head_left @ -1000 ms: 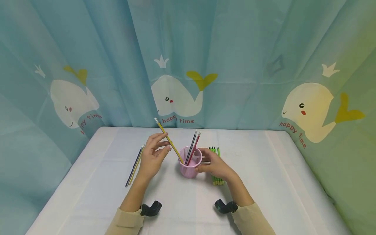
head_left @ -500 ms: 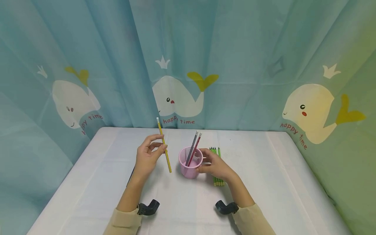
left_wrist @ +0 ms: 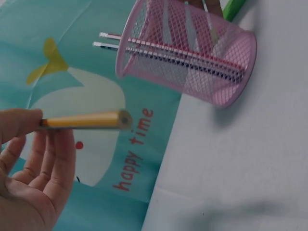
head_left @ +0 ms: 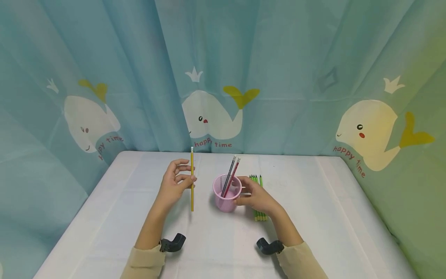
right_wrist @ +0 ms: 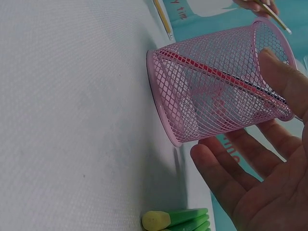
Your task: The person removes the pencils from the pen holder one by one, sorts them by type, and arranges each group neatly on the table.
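Note:
My left hand [head_left: 174, 184] pinches a yellow pencil [head_left: 192, 197] between thumb and fingers, left of the pink mesh pen holder [head_left: 226, 203] and apart from it. The pencil stands nearly upright in the head view, its white eraser end up; in the left wrist view its blunt, unsharpened end [left_wrist: 126, 119] faces the camera. My right hand [head_left: 257, 195] holds the pen holder from the right, thumb in front and fingers behind. Inside lean a black pencil [head_left: 228, 176] and a red pencil [head_left: 232, 175], eraser ends up.
Several green pencils [head_left: 260, 215] lie side by side on the white table [head_left: 313, 217], just right of the pen holder and partly behind my right hand. Another yellow pencil [right_wrist: 162, 18] lies on the table in the right wrist view. A whale-print curtain [head_left: 285, 77] hangs behind.
My left hand has drawn the yellow pencil out of the pen holder and leftward, turning it from slanted to nearly upright. Pencils lying at left are now hidden behind it. My right hand stays put.

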`<state>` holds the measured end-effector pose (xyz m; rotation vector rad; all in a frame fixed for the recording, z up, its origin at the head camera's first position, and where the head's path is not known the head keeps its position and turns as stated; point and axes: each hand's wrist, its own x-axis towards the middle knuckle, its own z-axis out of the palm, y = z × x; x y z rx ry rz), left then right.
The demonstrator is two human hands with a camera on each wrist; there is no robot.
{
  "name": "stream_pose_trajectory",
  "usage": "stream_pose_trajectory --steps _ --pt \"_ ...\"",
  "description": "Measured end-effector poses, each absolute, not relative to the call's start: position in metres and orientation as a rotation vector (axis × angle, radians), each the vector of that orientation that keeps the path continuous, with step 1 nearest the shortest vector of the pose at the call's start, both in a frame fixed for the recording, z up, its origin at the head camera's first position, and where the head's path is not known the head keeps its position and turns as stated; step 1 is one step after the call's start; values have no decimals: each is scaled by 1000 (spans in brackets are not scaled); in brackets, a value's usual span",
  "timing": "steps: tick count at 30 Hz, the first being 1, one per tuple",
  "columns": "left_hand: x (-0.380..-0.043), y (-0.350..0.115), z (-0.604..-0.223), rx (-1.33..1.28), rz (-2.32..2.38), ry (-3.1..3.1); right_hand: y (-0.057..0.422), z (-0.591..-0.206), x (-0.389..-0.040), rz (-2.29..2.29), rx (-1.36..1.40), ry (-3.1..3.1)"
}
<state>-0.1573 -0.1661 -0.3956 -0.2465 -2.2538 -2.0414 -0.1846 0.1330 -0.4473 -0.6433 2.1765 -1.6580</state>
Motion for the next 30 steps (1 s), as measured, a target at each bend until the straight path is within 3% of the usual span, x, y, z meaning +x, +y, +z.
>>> stream_pose_trajectory --steps 30 --pt "-161 -202 -408 -35 -1555 -2674 133 -449 -184 -1653 -645 2183"
